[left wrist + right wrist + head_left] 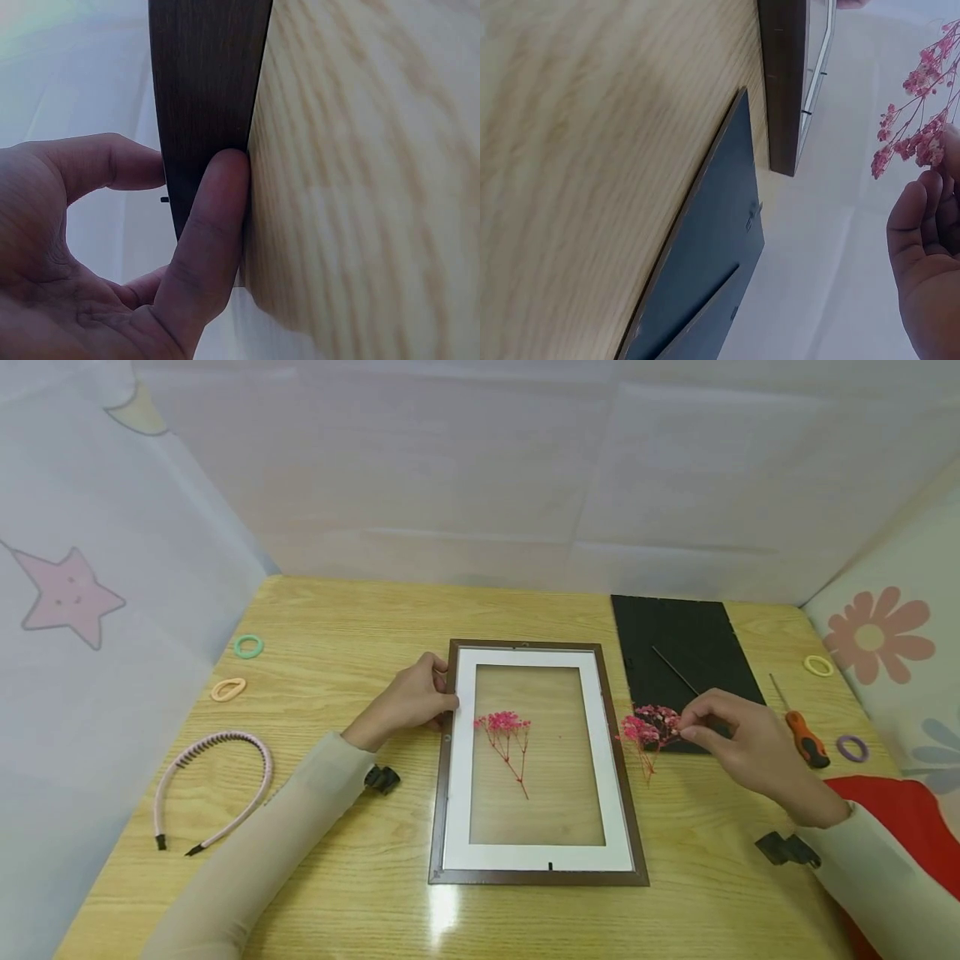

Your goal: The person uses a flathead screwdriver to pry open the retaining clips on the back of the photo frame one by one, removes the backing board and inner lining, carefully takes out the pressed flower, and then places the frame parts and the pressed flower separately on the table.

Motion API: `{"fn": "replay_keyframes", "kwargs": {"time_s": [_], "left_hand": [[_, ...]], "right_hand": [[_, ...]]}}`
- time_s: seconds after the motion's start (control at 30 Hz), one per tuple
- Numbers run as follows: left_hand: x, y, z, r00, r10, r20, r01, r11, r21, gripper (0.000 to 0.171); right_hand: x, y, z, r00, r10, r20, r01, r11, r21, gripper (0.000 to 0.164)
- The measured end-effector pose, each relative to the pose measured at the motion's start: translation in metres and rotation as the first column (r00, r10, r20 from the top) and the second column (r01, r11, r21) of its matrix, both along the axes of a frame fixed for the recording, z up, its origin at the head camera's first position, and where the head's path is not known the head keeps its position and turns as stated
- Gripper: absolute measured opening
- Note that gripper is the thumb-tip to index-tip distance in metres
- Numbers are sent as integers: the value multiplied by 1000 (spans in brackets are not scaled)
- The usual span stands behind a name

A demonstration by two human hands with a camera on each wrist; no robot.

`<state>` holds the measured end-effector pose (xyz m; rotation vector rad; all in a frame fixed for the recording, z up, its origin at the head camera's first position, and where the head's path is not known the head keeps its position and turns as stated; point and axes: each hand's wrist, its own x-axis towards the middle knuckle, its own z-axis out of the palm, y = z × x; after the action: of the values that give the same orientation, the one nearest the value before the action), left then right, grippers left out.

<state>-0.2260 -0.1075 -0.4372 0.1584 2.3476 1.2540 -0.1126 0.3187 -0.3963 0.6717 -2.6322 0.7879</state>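
A brown picture frame with a white mat lies face down on the table, its glass panel in the middle. On the glass rests one sprig of pink dried flowers, its stem pointing down and right. My left hand holds the frame's left edge; in the left wrist view, fingers lie along the brown side. Over the right side of the frame, my right hand pinches a second pink flower sprig by its blossoms. That sprig hangs in the air in the right wrist view.
A black backing board with a stand leg lies behind my right hand. Right of it are an orange-handled screwdriver, a purple hair tie and a yellow one. At left sit a headband, a green hair tie and an orange one.
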Motion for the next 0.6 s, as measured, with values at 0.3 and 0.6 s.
{"fn": "replay_keyframes", "kwargs": {"time_s": [0.3, 0.6], "left_hand": [[-2, 0, 1, 1000, -2, 4, 2, 1000, 0, 63], [-1, 0, 1, 1000, -2, 10, 2, 1000, -4, 63]], "right_hand": [[19, 18, -5, 997, -78, 29, 78, 997, 17, 32], [36, 35, -13, 989, -128, 73, 129, 992, -2, 34]]}}
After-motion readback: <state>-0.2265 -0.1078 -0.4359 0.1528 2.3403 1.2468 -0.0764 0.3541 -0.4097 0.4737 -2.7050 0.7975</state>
